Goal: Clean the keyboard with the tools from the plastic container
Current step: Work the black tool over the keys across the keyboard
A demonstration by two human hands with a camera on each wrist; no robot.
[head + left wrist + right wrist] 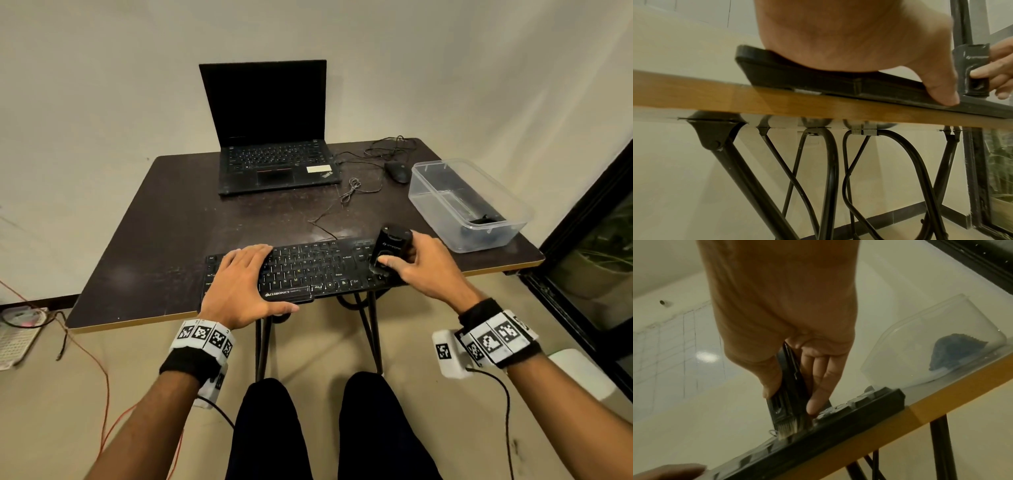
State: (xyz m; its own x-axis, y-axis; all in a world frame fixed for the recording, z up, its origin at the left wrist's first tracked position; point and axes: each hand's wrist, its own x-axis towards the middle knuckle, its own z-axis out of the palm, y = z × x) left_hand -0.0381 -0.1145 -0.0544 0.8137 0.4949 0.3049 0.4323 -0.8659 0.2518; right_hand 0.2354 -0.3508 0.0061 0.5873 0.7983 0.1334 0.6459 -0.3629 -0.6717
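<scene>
A black keyboard (308, 270) lies along the near edge of the dark table (164, 240). My left hand (239, 284) lies flat on its left half, fingers straight, thumb along the front edge; the left wrist view shows the palm pressing on the keyboard (818, 81). My right hand (421, 263) grips a black cleaning brush (388, 251) upright over the keyboard's right end. In the right wrist view the brush (789, 395) has its pale bristles (788, 429) touching the keys of the keyboard (818, 446).
A clear plastic container (469, 202) with a dark cloth inside stands at the table's right. An open black laptop (274, 137) is at the back, with a mouse (397, 171) and loose cables beside it. A dark window frame (582, 257) is to the right.
</scene>
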